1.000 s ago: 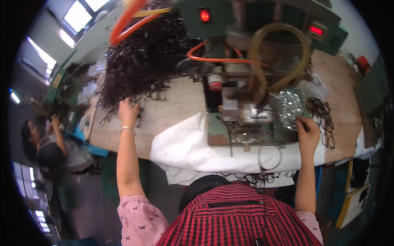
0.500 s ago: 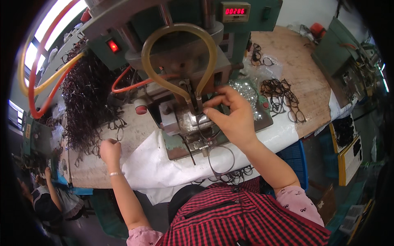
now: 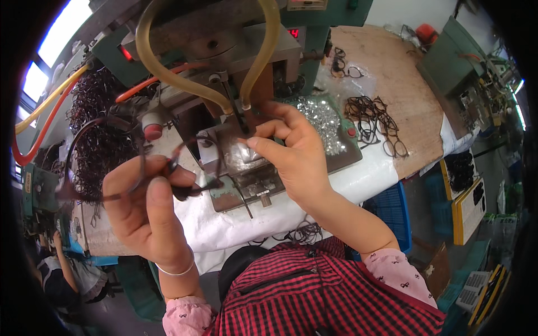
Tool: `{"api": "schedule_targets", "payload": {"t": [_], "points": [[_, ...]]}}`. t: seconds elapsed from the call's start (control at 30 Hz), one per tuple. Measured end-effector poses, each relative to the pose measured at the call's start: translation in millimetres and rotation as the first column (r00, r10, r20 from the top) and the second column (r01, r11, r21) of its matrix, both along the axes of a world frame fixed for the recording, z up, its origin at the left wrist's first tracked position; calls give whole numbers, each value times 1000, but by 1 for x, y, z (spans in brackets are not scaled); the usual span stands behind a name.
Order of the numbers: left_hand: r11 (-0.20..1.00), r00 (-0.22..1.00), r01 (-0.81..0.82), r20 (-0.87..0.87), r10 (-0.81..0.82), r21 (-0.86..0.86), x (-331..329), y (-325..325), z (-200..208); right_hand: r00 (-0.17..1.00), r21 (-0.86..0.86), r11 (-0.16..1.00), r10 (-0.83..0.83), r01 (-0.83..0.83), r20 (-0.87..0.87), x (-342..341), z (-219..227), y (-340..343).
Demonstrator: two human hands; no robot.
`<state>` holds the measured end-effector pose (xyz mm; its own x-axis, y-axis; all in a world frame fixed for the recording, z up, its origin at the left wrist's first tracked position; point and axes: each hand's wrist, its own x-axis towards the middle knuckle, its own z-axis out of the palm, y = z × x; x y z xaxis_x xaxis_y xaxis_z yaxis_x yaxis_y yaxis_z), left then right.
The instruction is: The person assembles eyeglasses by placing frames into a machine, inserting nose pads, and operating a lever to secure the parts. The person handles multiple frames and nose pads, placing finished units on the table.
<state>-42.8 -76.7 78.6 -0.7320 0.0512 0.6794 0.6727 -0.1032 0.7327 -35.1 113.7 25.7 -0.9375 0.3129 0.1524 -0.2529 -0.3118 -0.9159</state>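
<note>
A dark eyeglass frame (image 3: 212, 185), blurred by motion, is gripped in my left hand (image 3: 148, 215), raised in front of the bench press to the left. Its round rims stick out on both sides of my fingers. At the press, my right hand (image 3: 302, 162) has thumb and forefinger brought together beside the metal jig (image 3: 241, 154), just under the tool. Whatever lies between those fingertips is too small to make out. Beside the jig stands a post with a red push button (image 3: 152, 132).
Small shiny clear pieces (image 3: 328, 126) lie on the machine's green base to the right. Dark frames (image 3: 367, 115) are piled on the wooden bench, with a large heap (image 3: 103, 120) at the left. Yellow hoses (image 3: 269, 39) loop over the tool. A blue basket (image 3: 392, 210) stands below.
My left hand has risen from the loose frames toward the press and now carries an eyeglass frame. The frame seen hanging at the jig is gone from there. My right hand stays near the tool.
</note>
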Motion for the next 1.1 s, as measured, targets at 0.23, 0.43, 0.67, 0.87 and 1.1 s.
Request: {"api": "schedule_targets", "payload": {"t": [0.23,0.43,0.67,0.87,1.1], "points": [[971,970,-240,-50,239,-14,-34,33,10,999,-178,983,-46,42,-22,4,-8,-8],[900,783,428,463,-417,86,20,5,10,995,498,866,10,43,-102,36,-3,20],[765,46,528,887,-460,369,14,44,-22,847,960,-27,-464,278,-258,16,-92,112],[804,66,444,880,-471,397,24,52,-30,850,902,254,-491,350,-191,10,-94,127],[627,-3,559,757,-653,543,18,42,-58,856,676,631,-516,381,-1,17,-83,116]]}}
